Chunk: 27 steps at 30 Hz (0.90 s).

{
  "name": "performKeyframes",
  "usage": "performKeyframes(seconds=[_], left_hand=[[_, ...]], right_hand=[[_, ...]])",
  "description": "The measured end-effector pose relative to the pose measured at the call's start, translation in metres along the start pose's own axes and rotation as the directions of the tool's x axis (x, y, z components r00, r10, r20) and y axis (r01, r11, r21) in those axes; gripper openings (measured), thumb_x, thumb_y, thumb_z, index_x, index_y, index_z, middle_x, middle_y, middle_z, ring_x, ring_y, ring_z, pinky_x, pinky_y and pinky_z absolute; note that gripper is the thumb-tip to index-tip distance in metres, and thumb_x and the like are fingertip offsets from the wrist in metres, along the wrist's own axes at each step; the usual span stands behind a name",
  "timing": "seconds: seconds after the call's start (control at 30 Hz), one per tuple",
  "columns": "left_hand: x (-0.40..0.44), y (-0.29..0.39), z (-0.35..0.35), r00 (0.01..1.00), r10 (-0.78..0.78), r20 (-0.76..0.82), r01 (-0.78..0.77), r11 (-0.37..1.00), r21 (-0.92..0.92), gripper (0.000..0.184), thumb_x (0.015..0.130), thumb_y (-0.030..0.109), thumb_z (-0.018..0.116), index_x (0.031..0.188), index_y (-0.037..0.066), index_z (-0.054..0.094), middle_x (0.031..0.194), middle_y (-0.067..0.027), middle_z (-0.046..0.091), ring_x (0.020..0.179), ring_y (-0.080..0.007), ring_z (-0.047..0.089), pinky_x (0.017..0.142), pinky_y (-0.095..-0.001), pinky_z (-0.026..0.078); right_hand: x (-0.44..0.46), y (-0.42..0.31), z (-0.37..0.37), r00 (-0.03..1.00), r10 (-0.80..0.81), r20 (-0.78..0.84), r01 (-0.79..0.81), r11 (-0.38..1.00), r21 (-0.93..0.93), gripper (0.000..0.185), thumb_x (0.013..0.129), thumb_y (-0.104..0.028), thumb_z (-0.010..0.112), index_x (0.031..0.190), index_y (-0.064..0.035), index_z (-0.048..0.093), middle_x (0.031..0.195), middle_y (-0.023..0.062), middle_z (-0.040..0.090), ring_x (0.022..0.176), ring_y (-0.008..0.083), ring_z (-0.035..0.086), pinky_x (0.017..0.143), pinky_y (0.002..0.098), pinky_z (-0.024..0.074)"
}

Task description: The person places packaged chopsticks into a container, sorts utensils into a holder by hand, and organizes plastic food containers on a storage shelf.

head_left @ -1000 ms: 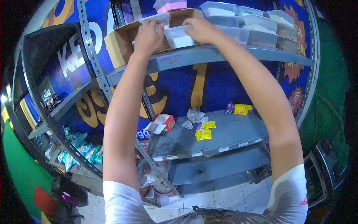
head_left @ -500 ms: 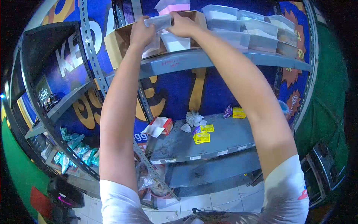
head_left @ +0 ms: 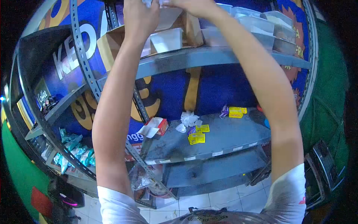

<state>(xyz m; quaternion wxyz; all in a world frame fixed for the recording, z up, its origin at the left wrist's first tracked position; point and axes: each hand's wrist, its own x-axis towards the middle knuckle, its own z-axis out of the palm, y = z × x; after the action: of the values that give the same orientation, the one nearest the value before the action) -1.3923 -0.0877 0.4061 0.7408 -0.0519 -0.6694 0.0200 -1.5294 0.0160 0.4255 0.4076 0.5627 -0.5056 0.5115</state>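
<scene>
Both my arms reach up to the top shelf [head_left: 186, 59]. My left hand [head_left: 141, 16] is raised above the open cardboard box [head_left: 108, 46], its fingers closed at the top edge of the view around something cut off there. Beside it, my right hand [head_left: 197, 6] has its fingertips near the same spot, also closed, and what they hold is not clear. Below the hands, a clear plastic container with white contents [head_left: 166, 40] stands in the box. More clear containers [head_left: 254, 25] are stacked to the right of the box.
On the middle shelf [head_left: 223, 130] lie a red box [head_left: 161, 126], crumpled white plastic [head_left: 189, 118], yellow sachets [head_left: 197, 138] and a yellow pack [head_left: 237, 111]. Teal packets [head_left: 84, 155] lie on a left shelf. Metal uprights [head_left: 82, 52] stand at the left.
Both hands have risen from the containers at the box to the top edge of the view. The clear container between them half a second ago has gone up, mostly out of sight.
</scene>
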Motion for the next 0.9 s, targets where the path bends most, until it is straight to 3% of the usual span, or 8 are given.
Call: performKeyframes(seconds=[0.1,0.13,0.37,0.63,0.67,0.7,0.77,0.9], left_hand=[[0.009,0.05,0.004,0.999,-0.04,0.031,0.041,0.999,-0.032,0.048,0.083,0.005,0.065,0.131,0.005,0.061,0.121,-0.0243,0.057,0.107,-0.0348,0.06,0.094,-0.0383,0.05],[0.011,0.057,0.01,0.999,-0.037,0.03,0.037,0.999,-0.024,0.046,0.085,0.006,0.065,0.131,0.006,0.061,0.12,-0.024,0.057,0.105,-0.0339,0.061,0.093,-0.0381,0.05],[0.014,0.047,0.103,0.982,-0.041,0.185,0.087,0.965,-0.248,0.048,0.084,0.002,0.065,0.131,0.006,0.057,0.114,-0.0213,0.059,0.098,-0.0285,0.062,0.087,-0.036,0.051],[-0.016,0.003,0.17,0.939,0.088,0.333,-0.021,0.979,-0.201,0.048,0.08,-0.001,0.068,0.127,0.002,0.058,0.109,-0.0195,0.063,0.098,-0.0304,0.065,0.086,-0.0378,0.052],[-0.018,-0.035,0.184,0.891,0.418,0.179,-0.172,0.675,-0.718,0.049,0.079,-0.002,0.068,0.127,0.0,0.058,0.112,-0.0209,0.063,0.101,-0.0329,0.065,0.089,-0.0382,0.052],[-0.016,-0.032,0.179,0.893,0.413,0.18,-0.172,0.682,-0.711,0.049,0.079,-0.002,0.068,0.127,0.0,0.058,0.112,-0.0209,0.063,0.101,-0.0329,0.065,0.089,-0.0382,0.052],[-0.013,-0.011,0.161,0.931,0.093,0.352,-0.042,0.988,-0.15,0.052,0.075,-0.005,0.067,0.126,-0.001,0.058,0.112,-0.0241,0.063,0.106,-0.0363,0.063,0.09,-0.0388,0.052],[-0.023,0.014,0.137,0.893,-0.083,0.442,0.22,0.938,-0.267,0.049,0.075,-0.005,0.064,0.124,-0.001,0.061,0.112,-0.026,0.062,0.109,-0.0413,0.061,0.093,-0.0415,0.052]], right_hand=[[-0.011,-0.033,-0.064,0.964,0.199,0.176,-0.226,0.962,0.153,0.08,0.075,-0.035,0.086,0.135,0.002,0.048,0.114,0.0239,0.066,0.105,0.0335,0.066,0.09,0.0383,0.0521],[-0.006,-0.016,-0.068,0.998,0.021,0.054,-0.024,0.997,0.071,0.077,0.075,-0.032,0.086,0.133,0.0025,0.05,0.108,0.022,0.067,0.099,0.0303,0.067,0.086,0.0359,0.0526],[-0.012,0.029,-0.123,0.974,-0.224,-0.036,0.192,0.898,-0.396,0.067,0.068,-0.026,0.087,0.121,0.0011,0.055,0.106,0.0257,0.065,0.104,0.0393,0.064,0.092,0.0427,0.0506],[-0.03,0.102,-0.109,0.983,-0.161,0.09,0.184,0.883,-0.431,0.055,0.074,-0.021,0.08,0.118,-0.0032,0.053,0.11,0.0253,0.056,0.103,0.0447,0.059,0.089,0.0486,0.05],[-0.028,0.108,-0.106,0.971,-0.226,0.073,0.236,0.885,-0.402,0.05,0.078,-0.02,0.075,0.12,-0.0032,0.055,0.109,0.0241,0.056,0.101,0.0437,0.059,0.088,0.0475,0.0504],[-0.023,0.108,-0.107,0.97,-0.231,0.077,0.242,0.887,-0.393,0.05,0.078,-0.02,0.075,0.12,-0.0032,0.055,0.109,0.0241,0.056,0.101,0.0437,0.059,0.088,0.0475,0.0504],[-0.017,0.104,-0.108,0.953,-0.218,0.212,0.268,0.931,-0.248,0.053,0.077,-0.021,0.075,0.124,-0.0042,0.056,0.107,0.0219,0.057,0.102,0.0418,0.059,0.091,0.0454,0.0497],[-0.013,0.131,-0.094,0.857,-0.501,0.118,0.507,0.782,-0.363,0.056,0.075,-0.021,0.076,0.126,-0.0066,0.057,0.102,0.0193,0.058,0.1,0.0396,0.059,0.094,0.0448,0.0481]])
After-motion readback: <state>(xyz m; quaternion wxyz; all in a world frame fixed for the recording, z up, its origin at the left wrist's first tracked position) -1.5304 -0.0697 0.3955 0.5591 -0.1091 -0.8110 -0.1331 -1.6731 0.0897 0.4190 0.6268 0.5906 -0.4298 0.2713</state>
